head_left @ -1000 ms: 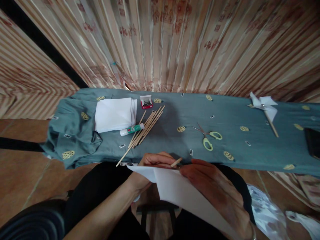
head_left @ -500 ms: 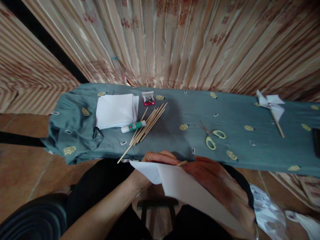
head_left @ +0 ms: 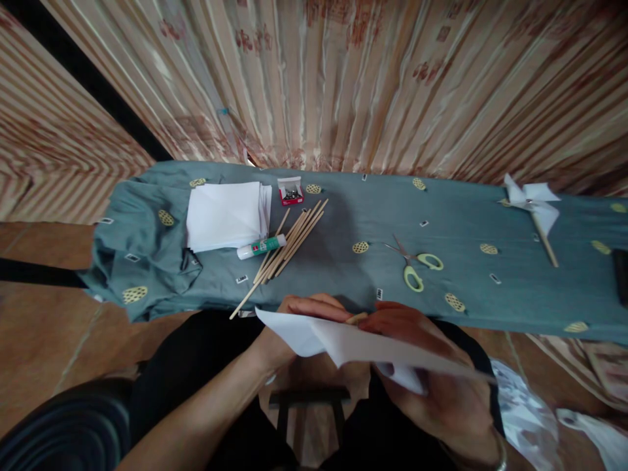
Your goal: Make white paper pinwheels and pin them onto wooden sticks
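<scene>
In front of my lap I hold a white paper pinwheel (head_left: 314,337), its folded blades spread toward me. A short piece of wooden stick (head_left: 356,318) shows behind the paper, between my hands. My left hand (head_left: 314,309) is closed at the paper's left part, its fingers curled behind it and partly hidden. My right hand (head_left: 412,330) is closed at the right side, its fingertips by the stick; a blade covers part of this hand. Whether a thumbtack is at the pinwheel's middle I cannot tell.
On the green cloth-covered table (head_left: 343,275) lie a paper stack (head_left: 223,216), a glue stick (head_left: 261,246), several wooden sticks (head_left: 294,242), an open red box of thumbtacks (head_left: 291,191) and scissors (head_left: 412,261). A finished-looking pinwheel (head_left: 532,203) lies at the right. Crumpled plastic (head_left: 523,405) is on the floor.
The right part of the paper has tilted up, flatter to my view, and a lower blade now shows under it. My right hand has turned slightly; my left has hardly moved.
</scene>
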Motion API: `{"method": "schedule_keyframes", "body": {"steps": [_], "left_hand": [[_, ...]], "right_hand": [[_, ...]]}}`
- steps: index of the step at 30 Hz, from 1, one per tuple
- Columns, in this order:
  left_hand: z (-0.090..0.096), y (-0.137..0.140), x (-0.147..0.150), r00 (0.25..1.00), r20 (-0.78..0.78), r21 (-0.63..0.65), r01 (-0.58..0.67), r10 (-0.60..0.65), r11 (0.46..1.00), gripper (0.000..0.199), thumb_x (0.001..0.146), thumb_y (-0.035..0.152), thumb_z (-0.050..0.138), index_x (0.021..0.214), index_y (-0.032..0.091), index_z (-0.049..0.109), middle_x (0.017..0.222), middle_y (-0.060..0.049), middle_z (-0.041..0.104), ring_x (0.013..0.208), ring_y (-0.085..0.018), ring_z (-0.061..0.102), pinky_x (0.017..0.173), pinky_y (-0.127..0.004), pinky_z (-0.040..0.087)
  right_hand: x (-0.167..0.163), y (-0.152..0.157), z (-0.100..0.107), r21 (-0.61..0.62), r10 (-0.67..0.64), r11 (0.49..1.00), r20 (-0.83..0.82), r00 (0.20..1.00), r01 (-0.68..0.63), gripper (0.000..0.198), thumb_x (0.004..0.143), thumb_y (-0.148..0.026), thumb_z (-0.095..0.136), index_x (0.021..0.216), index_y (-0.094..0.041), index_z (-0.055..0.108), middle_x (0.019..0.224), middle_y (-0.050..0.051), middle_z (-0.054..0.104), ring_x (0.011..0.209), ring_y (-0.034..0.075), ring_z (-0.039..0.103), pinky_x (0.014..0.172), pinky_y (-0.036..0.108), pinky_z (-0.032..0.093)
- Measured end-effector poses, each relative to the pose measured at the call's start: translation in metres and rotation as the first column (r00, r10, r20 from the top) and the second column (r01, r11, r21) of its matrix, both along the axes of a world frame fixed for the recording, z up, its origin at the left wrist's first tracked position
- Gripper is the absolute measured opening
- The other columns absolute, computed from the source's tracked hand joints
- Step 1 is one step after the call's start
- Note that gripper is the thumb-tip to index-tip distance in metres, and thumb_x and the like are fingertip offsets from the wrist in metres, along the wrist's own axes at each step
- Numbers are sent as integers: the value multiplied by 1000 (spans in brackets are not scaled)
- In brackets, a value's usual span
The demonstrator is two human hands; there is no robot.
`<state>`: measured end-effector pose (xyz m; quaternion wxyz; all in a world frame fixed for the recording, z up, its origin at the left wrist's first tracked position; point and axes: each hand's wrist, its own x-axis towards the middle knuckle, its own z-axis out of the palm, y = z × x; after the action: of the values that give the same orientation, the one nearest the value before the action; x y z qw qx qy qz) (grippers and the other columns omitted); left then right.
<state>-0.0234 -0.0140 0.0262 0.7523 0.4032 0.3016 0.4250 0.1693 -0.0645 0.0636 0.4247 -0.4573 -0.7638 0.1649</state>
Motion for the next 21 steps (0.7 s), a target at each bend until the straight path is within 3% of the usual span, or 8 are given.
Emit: {"method": "schedule_keyframes", "body": {"steps": [3,6,8,13,17,21], "left_hand": [[-5,-3,1,998,-10,-63,-61,60,996,25,60,39,87,72,18,80,80,-8,73,70,-17,64,65,-26,51],[-10,-5,8,990,0,-233,-140,144,962,29,55,36,89,70,15,78,75,-7,73,68,-18,64,68,-28,52],[-13,-4,14,980,7,-335,-185,199,924,31,53,32,89,75,14,77,72,-6,73,71,-20,66,72,-31,54],[-18,-3,22,971,17,-445,-207,240,871,36,43,20,91,75,13,76,76,-7,76,85,-28,72,85,-38,55],[-26,-4,21,972,12,-496,-197,233,846,32,44,18,89,73,12,76,76,-9,77,86,-30,73,85,-39,56],[-33,-5,20,972,13,-502,-197,235,842,32,44,15,89,73,12,76,78,-10,78,89,-31,73,87,-39,56]], "right_hand": [[-10,8,2,-34,-143,990,-86,986,140,25,82,-22,70,106,-27,64,86,0,77,71,18,74,62,25,61],[-17,19,-2,-197,-234,960,-191,953,197,20,79,-22,71,97,-25,63,76,-3,75,59,13,69,54,20,55],[-18,28,-9,-317,-265,933,-288,920,169,17,76,-24,73,90,-24,64,72,-4,73,57,12,65,52,20,52],[-18,49,-36,-570,-324,821,-437,839,20,23,68,-32,77,84,-20,65,72,-3,69,59,12,59,53,22,47],[-17,57,-55,-675,-380,737,-469,797,-46,30,62,-35,81,83,-19,66,68,-4,65,57,11,52,54,23,42],[-18,61,-63,-717,-415,692,-494,764,-88,35,57,-36,84,81,-19,66,65,-4,62,57,11,50,55,23,40]]}}
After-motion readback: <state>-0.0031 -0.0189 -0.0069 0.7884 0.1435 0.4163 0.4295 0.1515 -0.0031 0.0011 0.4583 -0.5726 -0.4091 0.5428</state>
